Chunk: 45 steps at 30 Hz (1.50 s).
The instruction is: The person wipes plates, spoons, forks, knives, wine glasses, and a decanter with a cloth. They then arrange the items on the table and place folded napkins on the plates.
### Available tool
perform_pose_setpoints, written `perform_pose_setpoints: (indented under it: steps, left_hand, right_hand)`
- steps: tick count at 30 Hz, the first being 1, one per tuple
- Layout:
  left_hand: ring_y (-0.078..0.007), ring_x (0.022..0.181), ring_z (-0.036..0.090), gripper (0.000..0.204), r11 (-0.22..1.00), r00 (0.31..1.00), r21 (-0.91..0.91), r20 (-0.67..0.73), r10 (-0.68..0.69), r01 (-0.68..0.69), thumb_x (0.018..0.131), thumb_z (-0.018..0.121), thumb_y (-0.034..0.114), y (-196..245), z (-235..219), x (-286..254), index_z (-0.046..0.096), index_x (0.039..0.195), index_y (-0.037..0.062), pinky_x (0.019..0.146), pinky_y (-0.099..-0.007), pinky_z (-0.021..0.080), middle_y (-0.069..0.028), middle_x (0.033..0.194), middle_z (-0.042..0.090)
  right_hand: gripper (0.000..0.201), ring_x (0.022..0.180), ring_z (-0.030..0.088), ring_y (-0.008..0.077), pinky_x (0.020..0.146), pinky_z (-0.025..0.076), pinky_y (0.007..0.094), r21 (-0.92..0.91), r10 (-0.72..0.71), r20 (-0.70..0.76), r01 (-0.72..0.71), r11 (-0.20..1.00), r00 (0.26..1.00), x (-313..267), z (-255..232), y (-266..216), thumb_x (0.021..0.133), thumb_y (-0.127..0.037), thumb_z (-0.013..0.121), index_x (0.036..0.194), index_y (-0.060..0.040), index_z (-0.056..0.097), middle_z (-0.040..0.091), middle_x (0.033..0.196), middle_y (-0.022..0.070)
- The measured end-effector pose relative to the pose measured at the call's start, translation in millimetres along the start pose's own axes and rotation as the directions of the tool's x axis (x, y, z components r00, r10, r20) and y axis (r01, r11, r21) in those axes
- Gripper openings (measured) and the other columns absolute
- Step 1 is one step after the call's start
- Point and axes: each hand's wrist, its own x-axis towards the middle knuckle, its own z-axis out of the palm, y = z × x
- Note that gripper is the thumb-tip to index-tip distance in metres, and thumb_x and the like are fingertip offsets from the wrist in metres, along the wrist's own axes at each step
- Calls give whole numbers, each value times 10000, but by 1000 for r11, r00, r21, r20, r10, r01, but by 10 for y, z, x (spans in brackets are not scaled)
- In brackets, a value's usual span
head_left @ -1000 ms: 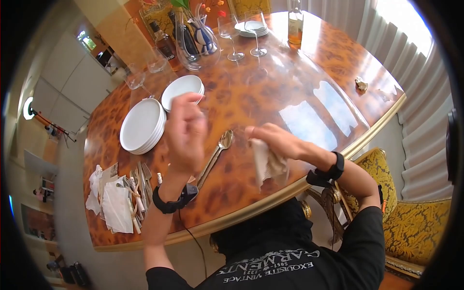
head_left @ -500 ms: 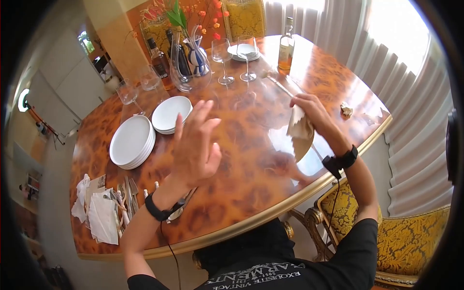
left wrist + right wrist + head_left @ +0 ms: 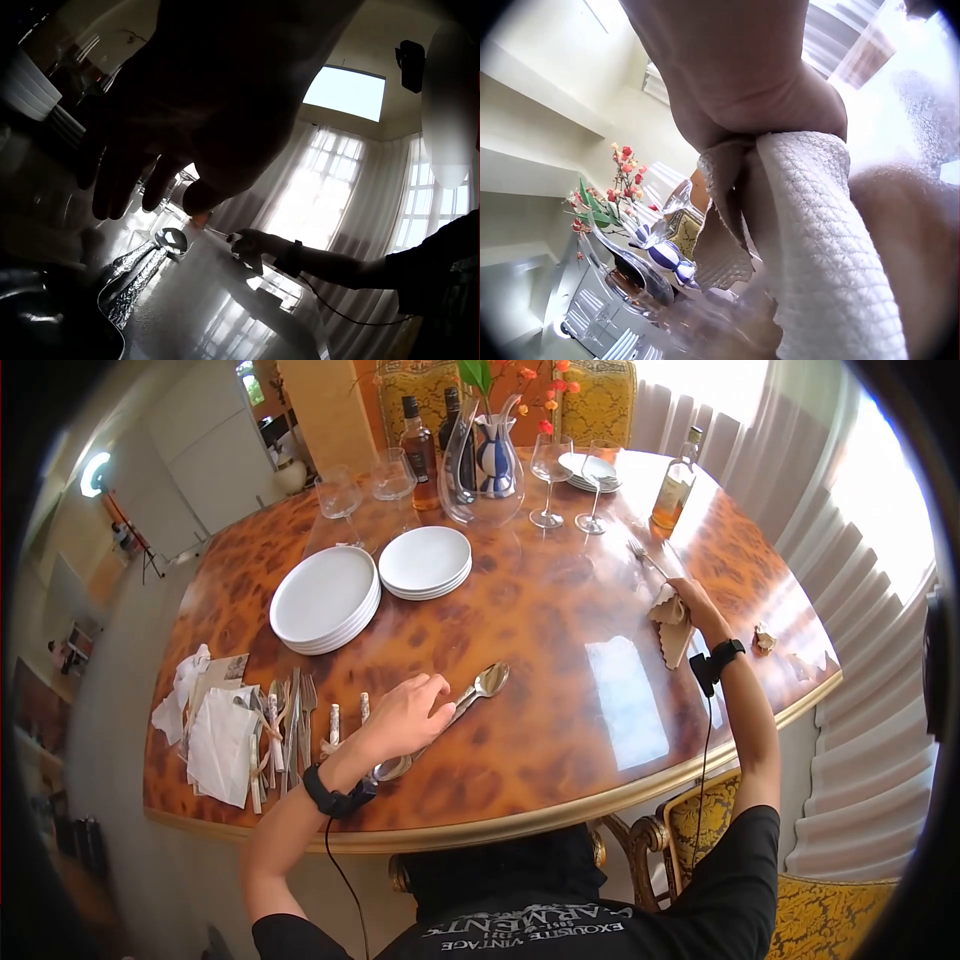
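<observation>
My right hand (image 3: 700,610) reaches over the right side of the table, gripping a beige scalloped cloth napkin (image 3: 672,628) and a fork (image 3: 648,558) whose tines point away. In the right wrist view the textured napkin (image 3: 825,247) hangs from the curled fingers and the fork is hidden. Above a pair of metal spoons, my left hand (image 3: 405,715) hovers palm down, fingers loosely bent and holding nothing. One spoon (image 3: 490,680) shows its bowl beyond the fingertips; another bowl (image 3: 392,767) shows by the wrist. The left wrist view shows two textured handles under this hand.
Left of the spoons lie cutlery (image 3: 296,725) and white napkins (image 3: 222,745). Stacks of large plates (image 3: 325,600) and smaller plates (image 3: 425,560) stand behind. Farther back are wine glasses (image 3: 548,475), a glass decanter (image 3: 470,490) and a whisky bottle (image 3: 675,490). A crumpled piece (image 3: 764,640) lies right.
My right hand has moved away to the right with the napkin, and the fork now shows beyond it. My left hand, raised before, has come down over the spoons.
</observation>
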Motion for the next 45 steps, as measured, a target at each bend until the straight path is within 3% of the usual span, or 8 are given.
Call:
perform_pose_setpoints:
  steps: [7,9,13,25,31,39,43,45]
  left_hand:
    - [-359,931,587,279,975,998,219,-39,53,-43,850,644,248,21,176,-26,551,950,6,820,-466,470,-180,947,594]
    - [-331,901,569,234,959,998,280,-40,48,-35,834,650,232,67,202,-39,551,915,36,786,-456,455,-140,899,562]
    - [-322,884,571,214,931,981,347,-107,159,-113,827,656,210,83,290,-78,544,893,40,755,-456,449,-135,874,553]
    - [-219,889,556,108,688,978,712,-10,208,-139,784,601,74,50,435,-35,648,881,63,747,-355,391,-76,911,572]
    - [-252,901,547,101,737,949,664,-137,285,-126,833,541,91,8,407,0,618,804,32,774,-383,385,-107,893,555]
    - [-374,833,611,230,997,974,-81,-227,-22,4,964,434,160,182,154,189,562,873,-7,738,-477,451,-208,862,618]
    - [-404,834,605,291,896,965,-437,-258,-42,-78,1009,408,232,245,206,229,522,909,-16,727,-474,454,-229,857,621]
    - [-383,824,615,252,877,961,-468,-275,-29,-108,999,419,197,112,361,306,526,916,-16,721,-448,458,-228,853,616]
  right_hand:
    - [331,766,634,209,691,490,366,-192,-72,22,75,978,997,308,-41,126,840,-263,585,891,55,658,668,853,125]
    - [355,822,650,241,752,491,371,-587,-228,30,202,784,973,299,-49,99,819,-285,571,929,38,669,684,891,154]
    - [395,966,660,344,867,491,392,-785,-311,35,219,579,950,43,79,-106,782,-295,571,1027,-3,673,688,971,238]
    - [421,944,664,356,821,521,432,-946,-216,169,220,239,962,-452,167,-526,802,-410,615,1040,-70,684,692,965,200]
    - [465,862,683,324,808,529,401,-852,-210,270,335,402,940,-888,150,-678,823,-455,615,1013,-39,703,704,930,205]
    - [363,628,592,160,598,466,322,-333,-526,290,600,728,799,-1691,1433,-647,942,-326,565,883,17,666,641,689,116]
    - [187,579,571,215,573,451,331,-192,-842,-34,823,534,539,-2090,2233,-660,951,-149,564,864,1,634,596,654,139]
    - [88,627,580,276,574,448,354,-112,-868,1,863,493,496,-2153,2381,-656,921,-101,581,925,-23,621,609,756,142]
